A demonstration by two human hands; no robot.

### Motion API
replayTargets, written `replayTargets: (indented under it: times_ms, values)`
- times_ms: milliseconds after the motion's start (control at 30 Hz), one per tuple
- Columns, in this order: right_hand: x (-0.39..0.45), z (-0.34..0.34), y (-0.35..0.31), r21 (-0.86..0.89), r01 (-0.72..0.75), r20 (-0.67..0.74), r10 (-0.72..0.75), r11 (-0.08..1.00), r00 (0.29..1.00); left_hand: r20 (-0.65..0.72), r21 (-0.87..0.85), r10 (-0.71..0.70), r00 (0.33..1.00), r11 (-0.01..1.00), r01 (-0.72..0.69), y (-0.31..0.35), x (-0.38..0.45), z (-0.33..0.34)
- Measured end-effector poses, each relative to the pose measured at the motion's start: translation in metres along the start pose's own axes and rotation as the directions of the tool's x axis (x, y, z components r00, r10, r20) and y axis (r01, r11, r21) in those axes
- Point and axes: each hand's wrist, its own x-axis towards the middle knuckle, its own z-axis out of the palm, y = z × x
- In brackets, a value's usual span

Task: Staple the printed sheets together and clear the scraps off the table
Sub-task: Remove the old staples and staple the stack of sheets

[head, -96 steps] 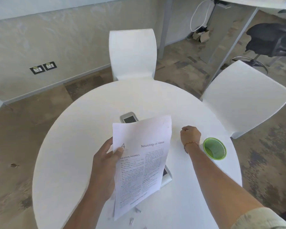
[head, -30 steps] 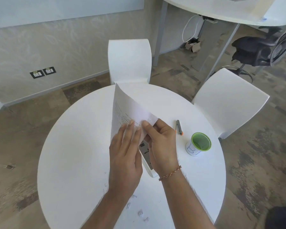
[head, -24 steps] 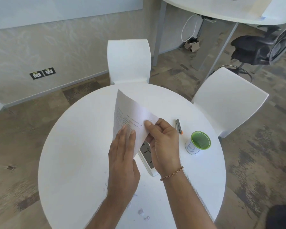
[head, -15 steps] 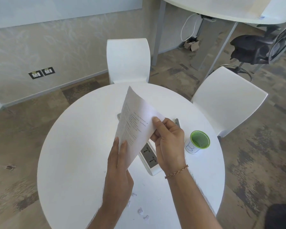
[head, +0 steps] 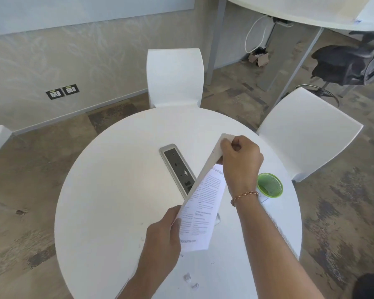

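The printed sheets (head: 201,210) hang tilted above the round white table (head: 117,190), text side facing me. My right hand (head: 240,160) pinches their far top corner. My left hand (head: 164,234) holds the near left edge, thumb on the paper. Small paper scraps (head: 187,277) lie on the table near its front edge, between my forearms. The stapler is hidden behind my right hand and the sheets.
A grey socket panel (head: 177,167) is set into the table's middle. A green-rimmed paper cup (head: 269,186) stands at the right by my right wrist. Two white chairs (head: 175,76) stand at the far side and right; another table and a dark office chair (head: 341,63) stand behind.
The sheets have swung to the right and turned so their text faces me. My right hand moved up and right with the top corner, uncovering the socket panel and hiding the stapler.
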Motion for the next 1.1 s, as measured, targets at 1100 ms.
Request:
replayTargets:
  times_ms: [1100]
  values:
    - [-0.037, 0.123, 0.115, 0.017, -0.527, 0.683, 0.375, 0.850, 0.627, 0.069, -0.655, -0.348, 0.935, 0.691, 0.306, -0.111, 0.162, -0.108]
